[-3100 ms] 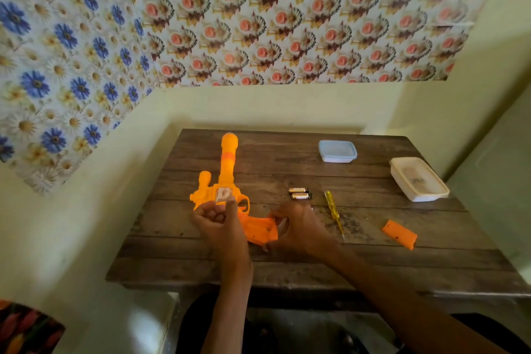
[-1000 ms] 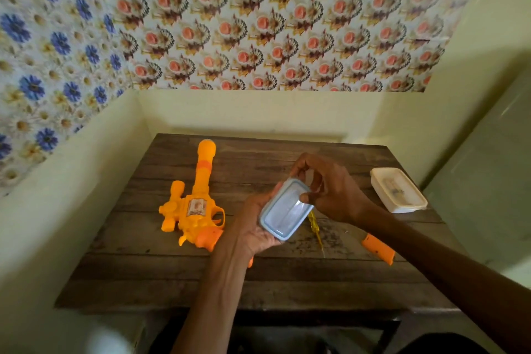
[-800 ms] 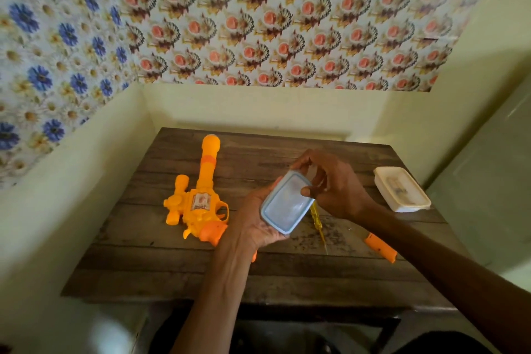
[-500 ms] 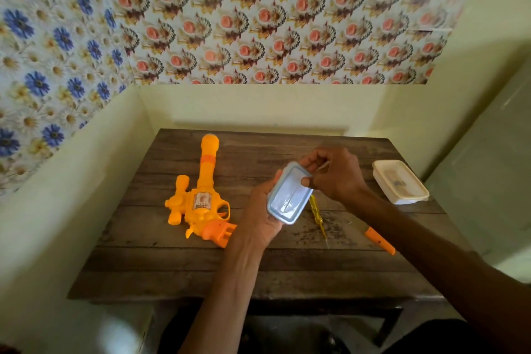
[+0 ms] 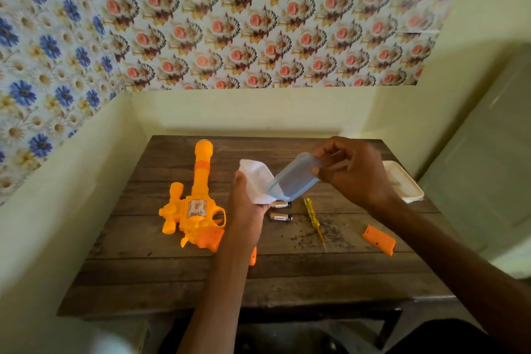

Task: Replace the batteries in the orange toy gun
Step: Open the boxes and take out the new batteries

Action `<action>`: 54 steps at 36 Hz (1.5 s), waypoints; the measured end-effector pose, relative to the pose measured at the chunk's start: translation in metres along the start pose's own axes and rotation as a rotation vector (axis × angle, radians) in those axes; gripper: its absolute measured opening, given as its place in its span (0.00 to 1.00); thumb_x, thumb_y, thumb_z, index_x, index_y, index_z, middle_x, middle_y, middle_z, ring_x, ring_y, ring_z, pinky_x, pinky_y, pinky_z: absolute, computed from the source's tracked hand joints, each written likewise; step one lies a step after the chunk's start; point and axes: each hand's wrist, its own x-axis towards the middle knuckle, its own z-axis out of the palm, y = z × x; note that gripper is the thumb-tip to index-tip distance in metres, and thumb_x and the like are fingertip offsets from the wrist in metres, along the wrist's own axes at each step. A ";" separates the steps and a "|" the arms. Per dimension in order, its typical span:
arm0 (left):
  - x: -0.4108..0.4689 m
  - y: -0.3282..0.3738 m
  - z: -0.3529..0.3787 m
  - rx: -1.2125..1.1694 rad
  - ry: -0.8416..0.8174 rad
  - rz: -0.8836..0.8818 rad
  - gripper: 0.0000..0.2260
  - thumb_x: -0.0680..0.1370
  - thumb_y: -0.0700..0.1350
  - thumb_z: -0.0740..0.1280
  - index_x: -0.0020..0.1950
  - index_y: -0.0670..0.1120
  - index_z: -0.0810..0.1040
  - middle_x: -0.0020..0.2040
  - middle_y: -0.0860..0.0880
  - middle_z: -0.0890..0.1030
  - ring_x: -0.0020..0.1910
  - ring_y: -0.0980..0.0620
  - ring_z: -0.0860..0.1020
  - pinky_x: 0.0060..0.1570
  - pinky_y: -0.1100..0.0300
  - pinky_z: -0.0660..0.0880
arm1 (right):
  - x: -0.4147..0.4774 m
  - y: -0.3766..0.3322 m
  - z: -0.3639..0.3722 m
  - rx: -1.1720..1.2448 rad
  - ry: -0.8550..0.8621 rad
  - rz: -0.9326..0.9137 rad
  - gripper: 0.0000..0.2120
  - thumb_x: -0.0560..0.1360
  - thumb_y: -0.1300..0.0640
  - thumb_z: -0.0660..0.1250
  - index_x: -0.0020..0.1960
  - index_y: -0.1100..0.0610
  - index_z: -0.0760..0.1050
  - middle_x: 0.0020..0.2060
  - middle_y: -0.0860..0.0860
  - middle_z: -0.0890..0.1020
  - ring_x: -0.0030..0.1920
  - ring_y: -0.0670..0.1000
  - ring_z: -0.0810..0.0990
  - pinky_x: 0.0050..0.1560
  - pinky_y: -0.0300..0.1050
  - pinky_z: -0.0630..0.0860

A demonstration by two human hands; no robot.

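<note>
A person seated at a weathered wooden table [image 5: 178, 273] is pulling the pale blue lid [image 5: 294, 178] off a small white plastic container [image 5: 255, 181], both raised above the tabletop. The left hand [image 5: 244, 210] is gripping the white container from below, fingers wrapped around its underside, while the right hand [image 5: 350, 172] is pinching the far edge of the lid between thumb and fingertips and tilting it up, so that the lid's near edge is touching the container and its far edge is standing clear. What the container is holding cannot be told from this angle.

The orange toy gun [image 5: 195, 204] is lying flat on the left part of the table, its long barrel pointing away toward the back wall and its grip partly hidden behind the left forearm. Two small batteries [image 5: 281, 211] are lying side by side on the wood just beside the left hand, directly beneath the lifted container. A yellow-handled screwdriver [image 5: 313, 217] is resting just to their right, its blade pointing toward the person. Farther right, well apart from the gun, an orange battery cover [image 5: 379, 244] is lying on the boards. A second white container [image 5: 402, 184] is sitting near the table's right edge, partly hidden behind the right hand. Flower-patterned wallpaper [image 5: 258, 23] is covering the upper walls behind the table.
</note>
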 end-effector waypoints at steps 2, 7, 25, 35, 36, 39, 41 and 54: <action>-0.003 0.000 0.003 -0.016 -0.005 0.005 0.19 0.81 0.52 0.61 0.68 0.46 0.69 0.64 0.40 0.74 0.57 0.41 0.76 0.52 0.40 0.75 | -0.002 0.019 -0.001 -0.057 0.088 -0.013 0.11 0.64 0.63 0.75 0.42 0.50 0.80 0.35 0.41 0.81 0.37 0.39 0.79 0.35 0.31 0.75; -0.005 0.004 -0.005 0.028 -0.014 0.028 0.20 0.82 0.52 0.58 0.73 0.48 0.67 0.65 0.42 0.74 0.61 0.42 0.75 0.49 0.44 0.77 | -0.006 0.077 0.009 -0.303 0.149 0.092 0.07 0.67 0.61 0.74 0.41 0.51 0.78 0.36 0.44 0.81 0.36 0.45 0.78 0.31 0.35 0.66; -0.005 0.013 -0.007 -0.053 0.047 0.140 0.18 0.82 0.49 0.59 0.72 0.49 0.66 0.61 0.42 0.76 0.59 0.42 0.76 0.42 0.46 0.78 | 0.015 0.059 0.061 -0.527 -0.521 -0.306 0.14 0.79 0.48 0.62 0.60 0.53 0.76 0.58 0.51 0.76 0.58 0.52 0.76 0.54 0.48 0.76; -0.006 0.013 -0.008 0.008 0.131 0.265 0.19 0.82 0.51 0.58 0.73 0.50 0.64 0.65 0.42 0.74 0.60 0.43 0.75 0.43 0.50 0.78 | 0.004 0.053 0.134 -0.849 -0.703 -0.277 0.29 0.79 0.37 0.52 0.76 0.49 0.54 0.73 0.57 0.60 0.69 0.62 0.65 0.56 0.57 0.73; -0.006 0.014 -0.009 0.004 0.130 0.279 0.20 0.83 0.51 0.57 0.74 0.49 0.63 0.65 0.42 0.74 0.61 0.43 0.75 0.43 0.51 0.78 | 0.002 0.054 0.138 -0.827 -0.675 -0.256 0.27 0.80 0.38 0.51 0.74 0.50 0.55 0.71 0.57 0.62 0.67 0.62 0.67 0.55 0.57 0.74; -0.005 0.015 -0.010 0.014 0.132 0.313 0.20 0.83 0.51 0.56 0.75 0.49 0.62 0.67 0.42 0.73 0.63 0.42 0.74 0.47 0.49 0.78 | 0.001 0.055 0.147 -0.746 -0.636 -0.192 0.22 0.81 0.42 0.51 0.71 0.50 0.60 0.66 0.56 0.68 0.60 0.60 0.74 0.51 0.55 0.75; -0.005 0.015 -0.010 0.013 0.139 0.317 0.20 0.83 0.51 0.56 0.75 0.49 0.62 0.67 0.42 0.72 0.64 0.41 0.74 0.49 0.48 0.78 | 0.000 0.054 0.151 -0.714 -0.604 -0.173 0.19 0.81 0.44 0.52 0.69 0.51 0.61 0.63 0.56 0.71 0.57 0.59 0.77 0.49 0.53 0.77; -0.013 0.014 -0.016 0.152 0.127 0.404 0.14 0.82 0.55 0.56 0.67 0.56 0.65 0.65 0.47 0.72 0.63 0.47 0.73 0.58 0.48 0.76 | 0.008 0.039 0.147 -0.473 -0.385 0.239 0.09 0.80 0.54 0.59 0.53 0.56 0.76 0.48 0.54 0.81 0.47 0.52 0.81 0.43 0.46 0.78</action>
